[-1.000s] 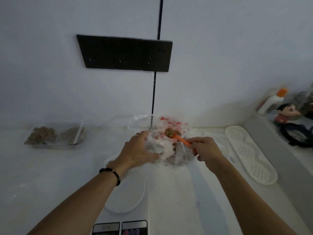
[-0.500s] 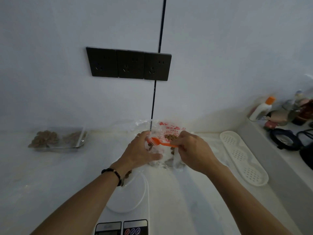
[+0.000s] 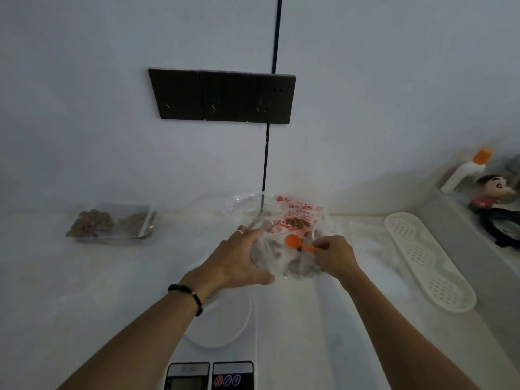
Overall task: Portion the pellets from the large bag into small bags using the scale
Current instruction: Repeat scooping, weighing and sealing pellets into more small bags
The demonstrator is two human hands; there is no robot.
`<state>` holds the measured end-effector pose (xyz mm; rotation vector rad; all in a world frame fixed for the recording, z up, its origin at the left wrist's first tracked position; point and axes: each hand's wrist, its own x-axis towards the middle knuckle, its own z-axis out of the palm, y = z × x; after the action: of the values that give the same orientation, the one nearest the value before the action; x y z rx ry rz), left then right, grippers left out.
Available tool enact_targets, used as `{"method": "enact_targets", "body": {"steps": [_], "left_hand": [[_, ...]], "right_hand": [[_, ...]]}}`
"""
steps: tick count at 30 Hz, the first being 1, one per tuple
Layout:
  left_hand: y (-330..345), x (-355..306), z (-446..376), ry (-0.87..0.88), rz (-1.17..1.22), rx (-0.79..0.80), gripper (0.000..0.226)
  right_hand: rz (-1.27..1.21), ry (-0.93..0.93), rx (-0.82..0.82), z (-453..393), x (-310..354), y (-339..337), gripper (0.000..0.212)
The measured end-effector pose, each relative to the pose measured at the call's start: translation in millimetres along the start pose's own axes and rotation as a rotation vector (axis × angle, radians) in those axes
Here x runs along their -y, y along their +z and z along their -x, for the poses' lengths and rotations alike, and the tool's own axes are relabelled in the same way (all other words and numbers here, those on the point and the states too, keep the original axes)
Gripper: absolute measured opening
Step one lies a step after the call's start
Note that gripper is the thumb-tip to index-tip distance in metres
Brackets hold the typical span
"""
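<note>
The large clear bag point(image 3: 298, 218) with red print holds brown pellets and stands on the counter by the wall. My left hand point(image 3: 236, 263) presses against the bag's left side, holding its plastic. My right hand point(image 3: 334, 256) pinches the handle of an orange spoon point(image 3: 298, 243), whose empty bowl points left inside the bag's mouth. A white scale point(image 3: 225, 330) with a round platform lies under my left wrist, its display point(image 3: 187, 377) at the bottom edge. Small filled bags of pellets point(image 3: 109, 223) lie at the far left.
A white perforated tray point(image 3: 427, 260) lies on the right of the counter. A raised ledge beyond it carries a white bottle with an orange cap point(image 3: 467, 170), a figurine point(image 3: 489, 192) and a black object point(image 3: 503, 226). Black wall sockets point(image 3: 222, 95) sit above.
The spoon, loaded with pellets a second ago, swung left toward my left hand and is now empty, back over the large bag. My view shifted slightly.
</note>
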<state>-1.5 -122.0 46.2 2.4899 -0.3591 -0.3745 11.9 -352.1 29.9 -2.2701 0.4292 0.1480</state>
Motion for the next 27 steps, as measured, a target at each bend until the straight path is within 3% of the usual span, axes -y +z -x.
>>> {"method": "enact_targets", "body": {"steps": [6, 9, 12, 16, 20, 27], "left_hand": [[2, 1, 12, 0.005, -0.069, 0.056, 0.111], [4, -1, 15, 0.010, -0.072, 0.056, 0.109], [6, -3, 17, 0.009, -0.077, 0.053, 0.108], [11, -6, 25, 0.049, -0.112, 0.053, 0.107], [15, -8, 33, 0.101, -0.143, 0.075, 0.106], [24, -6, 52, 0.221, -0.176, 0.115, 0.105]], "right_hand": [[0.116, 0.011, 0.016, -5, -4, 7, 0.017], [0.059, 0.002, -0.025, 1, -7, -1, 0.025], [-0.051, -0.009, -0.054, 12, -12, -11, 0.026], [-0.441, 0.054, -0.055, 41, -19, -25, 0.024], [-0.605, 0.152, -0.114, 83, -34, -30, 0.020], [-0.470, 0.344, -0.187, 140, -84, 4, 0.020]]}}
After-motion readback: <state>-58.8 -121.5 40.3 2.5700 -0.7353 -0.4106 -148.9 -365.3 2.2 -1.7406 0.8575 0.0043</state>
